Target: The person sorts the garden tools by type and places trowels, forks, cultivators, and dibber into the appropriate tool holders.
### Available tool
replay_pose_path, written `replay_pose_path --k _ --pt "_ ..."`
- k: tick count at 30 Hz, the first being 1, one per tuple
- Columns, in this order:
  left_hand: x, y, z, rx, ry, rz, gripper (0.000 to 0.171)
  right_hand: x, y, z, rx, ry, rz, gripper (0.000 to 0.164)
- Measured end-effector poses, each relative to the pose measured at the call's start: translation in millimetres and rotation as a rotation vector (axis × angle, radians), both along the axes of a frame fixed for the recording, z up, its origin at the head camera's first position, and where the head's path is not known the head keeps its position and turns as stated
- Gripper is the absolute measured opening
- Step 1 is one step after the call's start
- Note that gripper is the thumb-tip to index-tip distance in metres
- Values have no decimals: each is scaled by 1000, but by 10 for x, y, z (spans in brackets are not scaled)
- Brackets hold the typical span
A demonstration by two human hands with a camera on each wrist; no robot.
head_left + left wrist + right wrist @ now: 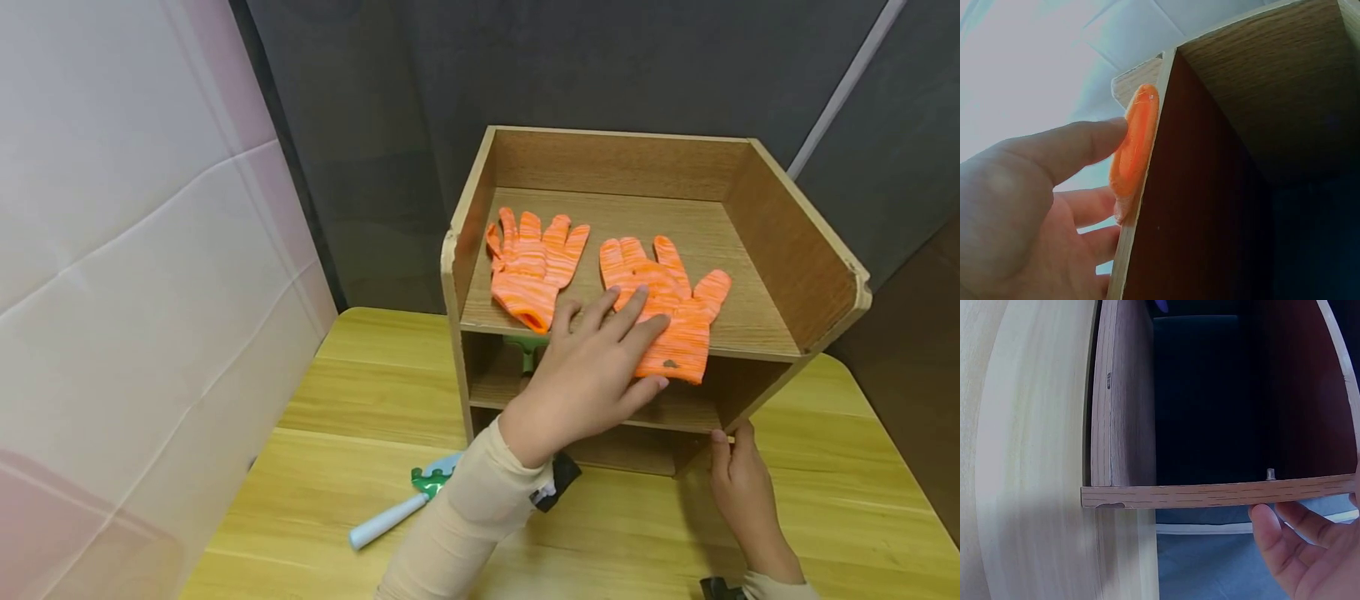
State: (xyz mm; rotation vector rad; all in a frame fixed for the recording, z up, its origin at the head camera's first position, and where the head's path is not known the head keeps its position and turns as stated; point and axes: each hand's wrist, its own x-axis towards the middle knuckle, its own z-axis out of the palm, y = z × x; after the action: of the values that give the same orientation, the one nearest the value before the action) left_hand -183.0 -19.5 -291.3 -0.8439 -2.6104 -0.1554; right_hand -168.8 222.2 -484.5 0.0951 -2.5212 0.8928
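Two orange knitted gloves lie on the top level of a small wooden shelf [626, 204]. My left hand [581, 379] spreads its fingers over the right-hand glove [686, 333], whose cuff hangs past the front edge. In the left wrist view the thumb [1085, 140] is right at an orange cuff [1135, 147]. The other glove [528, 271] lies just left of that hand, fingers pointing back. At the shelf's lower right front corner, my right hand [750, 492] touches the outer face of the side panel [1222, 494] with its thumb and fingertips.
A blue-handled tool [386, 521] with a green part lies on the wooden table [360, 379], partly behind my left forearm. A green tool [528, 354] shows in the shelf's upper compartment. A white curtain [135, 250] is at left, a dark one [360, 167] behind.
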Motion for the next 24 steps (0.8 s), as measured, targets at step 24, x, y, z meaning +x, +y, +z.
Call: replay_pose_path --k 24 --pt "-115 74 -8 257 284 -96 18 4 14 8 -8 -15 8 27"
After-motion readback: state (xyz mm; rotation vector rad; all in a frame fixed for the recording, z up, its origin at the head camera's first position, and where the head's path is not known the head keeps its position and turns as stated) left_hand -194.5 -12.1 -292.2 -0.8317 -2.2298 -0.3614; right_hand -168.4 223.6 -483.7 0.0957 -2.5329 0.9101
